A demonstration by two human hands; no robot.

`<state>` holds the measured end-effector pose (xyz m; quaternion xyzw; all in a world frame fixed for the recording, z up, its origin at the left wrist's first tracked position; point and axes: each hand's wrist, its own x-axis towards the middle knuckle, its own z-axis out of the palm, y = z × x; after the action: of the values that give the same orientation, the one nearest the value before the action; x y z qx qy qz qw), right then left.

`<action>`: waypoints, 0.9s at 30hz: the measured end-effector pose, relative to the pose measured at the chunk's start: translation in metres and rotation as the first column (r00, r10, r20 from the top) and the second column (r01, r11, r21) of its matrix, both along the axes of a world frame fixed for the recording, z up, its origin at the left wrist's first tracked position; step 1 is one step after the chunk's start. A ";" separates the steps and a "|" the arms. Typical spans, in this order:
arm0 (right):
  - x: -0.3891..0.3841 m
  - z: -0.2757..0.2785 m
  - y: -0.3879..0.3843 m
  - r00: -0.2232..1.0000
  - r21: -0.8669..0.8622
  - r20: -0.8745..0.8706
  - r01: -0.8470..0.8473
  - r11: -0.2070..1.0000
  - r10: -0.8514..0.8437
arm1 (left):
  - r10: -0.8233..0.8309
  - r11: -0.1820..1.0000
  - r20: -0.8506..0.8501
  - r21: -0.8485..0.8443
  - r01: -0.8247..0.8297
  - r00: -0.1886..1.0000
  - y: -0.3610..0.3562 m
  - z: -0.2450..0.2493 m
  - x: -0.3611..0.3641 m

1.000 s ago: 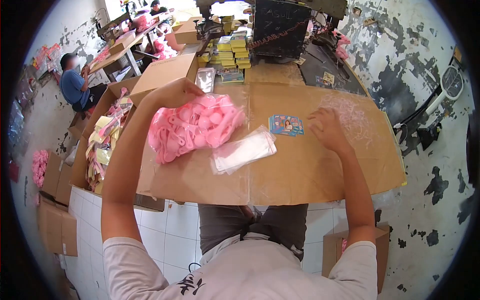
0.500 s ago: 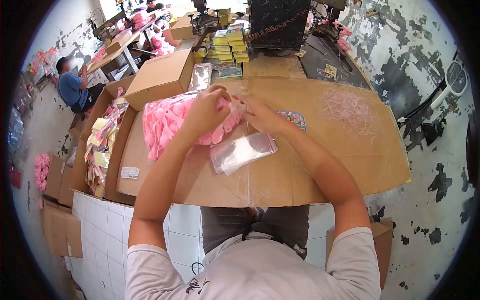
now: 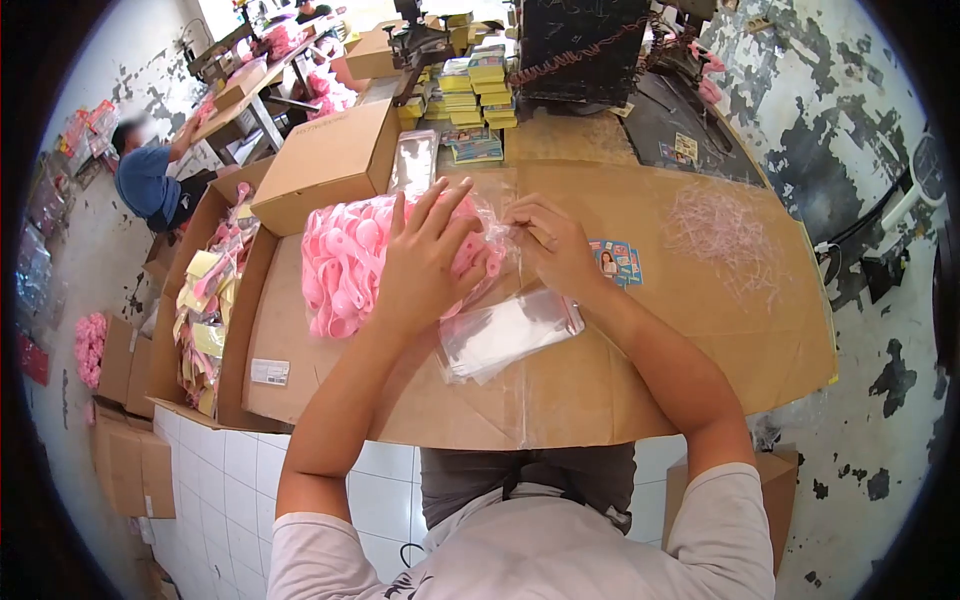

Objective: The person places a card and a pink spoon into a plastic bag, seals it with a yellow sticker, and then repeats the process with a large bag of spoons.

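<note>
A clear plastic bag full of pink spoon-like pieces (image 3: 345, 262) lies on the cardboard-covered table. My left hand (image 3: 428, 262) rests over the bag's right part, its fingers spread. At the bag's gathered right end, my right hand (image 3: 550, 240) pinches the clear plastic between closed fingers. Just below the hands lies a stack of clear flat bags (image 3: 510, 335). Blue printed cards (image 3: 616, 262) sit to the right of my right hand, partly behind the wrist.
A closed carton (image 3: 325, 155) stands behind the bag, near yellow-edged card stacks (image 3: 487, 85). An open box of packed pieces (image 3: 208, 320) is at left. Thin plastic strands (image 3: 722, 235) lie at right. A person in blue (image 3: 148, 180) sits at far left.
My left hand's fingers have spread and lifted from the bag's end onto its body. My right hand remains at the gathered end. The whole view has shifted slightly.
</note>
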<state>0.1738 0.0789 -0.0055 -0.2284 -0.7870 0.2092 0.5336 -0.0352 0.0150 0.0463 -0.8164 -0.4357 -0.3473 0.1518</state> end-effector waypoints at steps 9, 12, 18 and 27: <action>-0.004 -0.005 -0.017 0.997 0.007 0.070 0.019 1.000 -0.020 | -0.036 0.997 0.120 0.078 0.027 0.992 0.000 -0.018 -0.005; -0.008 0.003 -0.023 0.995 0.105 0.034 0.095 0.990 -0.099 | -0.060 0.995 0.135 0.083 0.049 0.989 0.000 -0.020 -0.005; -0.009 0.012 -0.035 0.963 0.327 0.170 0.144 0.934 -0.208 | -0.070 0.995 0.125 0.075 0.061 0.990 -0.005 -0.020 -0.004; -0.012 0.025 -0.039 0.958 0.340 0.132 0.197 0.920 -0.254 | -0.114 0.991 0.149 0.085 0.102 0.982 -0.004 -0.024 -0.004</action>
<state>0.1621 0.0402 0.0191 -0.2446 -0.8221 -0.0064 0.5140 -0.0393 0.0111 0.0228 -0.8033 -0.3875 -0.4332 0.1303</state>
